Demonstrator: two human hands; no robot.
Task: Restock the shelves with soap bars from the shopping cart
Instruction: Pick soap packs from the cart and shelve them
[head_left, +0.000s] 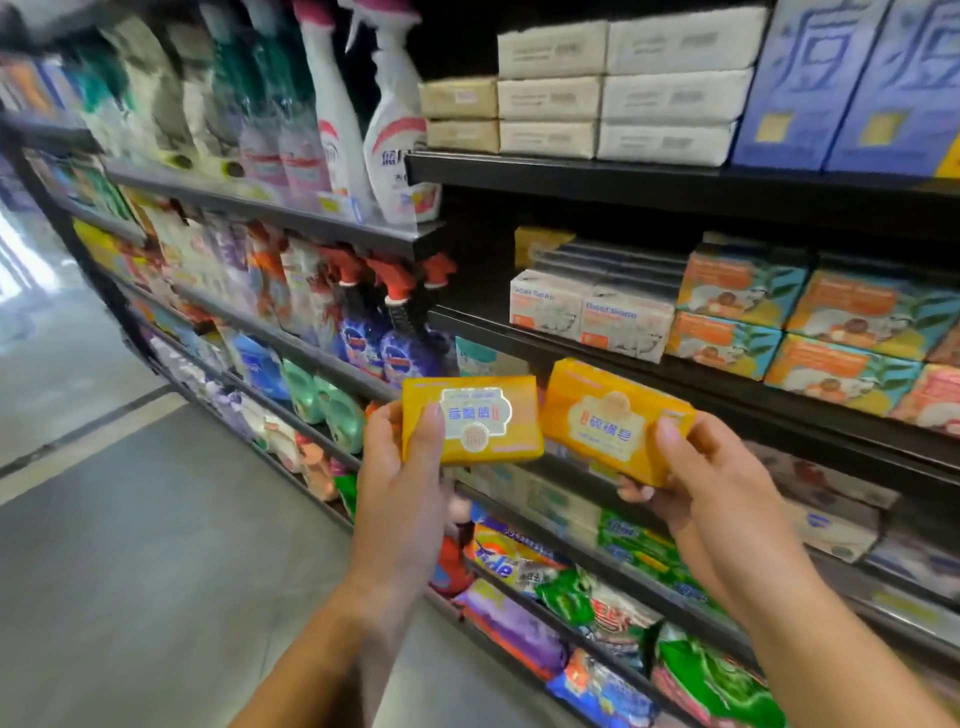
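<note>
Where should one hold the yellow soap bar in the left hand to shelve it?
Probably by its left short end, from the left, thumb on the front, as the left hand does: the yellow soap bar is flat, its right end free.

Location: retail shop, household-cleaning and soap aisle.
Black tiered shelves (675, 179) run from 9 o'clock to 3 o'clock, faced with multiples of identical packaged stock: spray bottles (389, 140) at 12 o'clock, boxed soap (722, 343) at 2 o'clock, detergent bags (498, 558) at 5 o'clock. A grey aisle floor (130, 571) lies at 8 o'clock.
</note>
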